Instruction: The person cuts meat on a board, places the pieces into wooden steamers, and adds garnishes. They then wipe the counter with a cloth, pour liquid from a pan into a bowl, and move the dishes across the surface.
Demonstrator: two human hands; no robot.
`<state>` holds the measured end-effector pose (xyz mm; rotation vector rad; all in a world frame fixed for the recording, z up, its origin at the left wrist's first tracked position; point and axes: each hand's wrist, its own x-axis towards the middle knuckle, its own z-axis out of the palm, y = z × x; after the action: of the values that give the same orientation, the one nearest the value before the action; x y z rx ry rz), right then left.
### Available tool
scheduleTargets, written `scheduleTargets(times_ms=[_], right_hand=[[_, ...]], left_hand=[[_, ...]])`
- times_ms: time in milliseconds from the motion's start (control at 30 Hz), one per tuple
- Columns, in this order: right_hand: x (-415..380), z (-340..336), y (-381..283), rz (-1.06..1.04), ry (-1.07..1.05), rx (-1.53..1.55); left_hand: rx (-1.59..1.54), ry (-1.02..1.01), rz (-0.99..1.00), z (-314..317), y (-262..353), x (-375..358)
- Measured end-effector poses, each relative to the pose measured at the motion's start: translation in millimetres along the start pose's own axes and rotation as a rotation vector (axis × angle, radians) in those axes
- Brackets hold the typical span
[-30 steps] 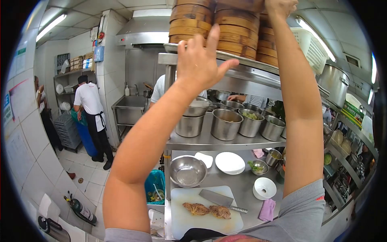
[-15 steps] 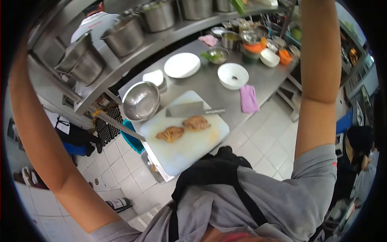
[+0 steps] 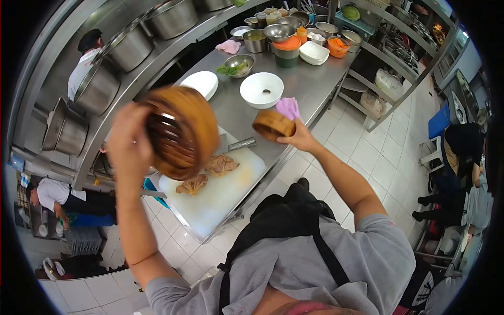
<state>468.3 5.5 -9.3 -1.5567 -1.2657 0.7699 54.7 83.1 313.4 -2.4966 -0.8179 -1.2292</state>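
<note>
My left hand (image 3: 130, 139) grips a large round bamboo steamer (image 3: 181, 131), raised above the left part of the worktop and blurred by motion. In my right hand (image 3: 300, 137) is a smaller round bamboo steamer (image 3: 274, 126), held close to a pink cloth (image 3: 287, 108). Two browned pieces of food (image 3: 221, 165) lie on the white cutting board (image 3: 210, 216). Behind them rests a cleaver, of which the handle (image 3: 242, 144) and part of the blade show; the large steamer hides the rest. A white bowl (image 3: 261, 90) stands beyond the small steamer.
Metal pots (image 3: 171, 20) line the shelf above. At the worktop's far end are a metal bowl with greens (image 3: 236, 66), white bowls (image 3: 314, 52) and an orange container (image 3: 337, 47). Co-workers stand behind the shelf, at far left and at far right.
Both hands have come down from above, out of view, into view, each with a bamboo steamer. The camera view has shifted, so the worktop sits differently in the picture.
</note>
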Motion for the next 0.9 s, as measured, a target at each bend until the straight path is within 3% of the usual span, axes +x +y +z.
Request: scheduleTargets(times_ms=[33,100,167,200,233,300,500,533,567,600,633,700,733,833,900], right_hand=[[8.4,1.5,21.9,0.014,0.001,-0.006],[24.6,-13.4,34.3,0.02,-0.008,0.004],[46.9,-61.7,24.5,0.224,0.052,0.142],[55.3,-87.7,22.7,0.207,0.102,-0.077],[62.3,-107.9,31.3,0.202,0.082,-0.073],[81.5,-151.4,47.2,-0.005,0.131,-0.42],[89.6,-199.1,66.1,-0.306,0.084,-0.464],[88.0,-199.6,68.4,-0.435,0.087,-0.512],[87.7,-199.1,69.7,-0.57,0.094,-0.554],[84.8,-198.4,71.3,-0.514,-0.015,-0.537],[81.7,-199.3,65.1,-0.521,-0.034,-0.524],[76.1,-204.9,56.1,-0.613,-0.139,-0.635],[75.3,-206.0,65.9,-0.57,-0.24,-0.663],[70.6,-198.1,92.7,-0.563,-0.234,-0.517],[71.8,-185.9,110.9,-0.589,-0.215,-0.518]], left_hand=[[0.004,-0.076,0.031,25.0,9.3,-8.6],[-0.107,-0.182,-0.092,67.8,44.3,-24.4],[-0.252,-0.266,-0.272,107.6,78.3,-35.0],[-0.306,-0.309,-0.311,130.0,89.2,-41.8],[-0.361,-0.35,-0.35,153.1,99.7,-46.4],[-0.397,-0.41,-0.438,202.8,125.7,-51.2],[-0.299,-0.532,-0.659,352.1,159.3,-80.1],[-0.29,-0.525,-0.683,365.6,160.8,-80.5],[-0.155,-0.665,-0.723,376.4,159.3,-81.0],[-0.019,-0.809,-0.762,380.4,162.0,-83.2],[-0.005,-0.811,-0.783,380.1,171.7,-84.6],[0.272,-0.677,-0.466,384.3,193.9,-85.8],[0.224,-0.654,-0.448,387.4,200.5,-84.4],[0.002,-0.703,-0.524,394.4,230.5,-79.3],[0.027,-0.756,-0.518,403.5,236.7,-98.2]])
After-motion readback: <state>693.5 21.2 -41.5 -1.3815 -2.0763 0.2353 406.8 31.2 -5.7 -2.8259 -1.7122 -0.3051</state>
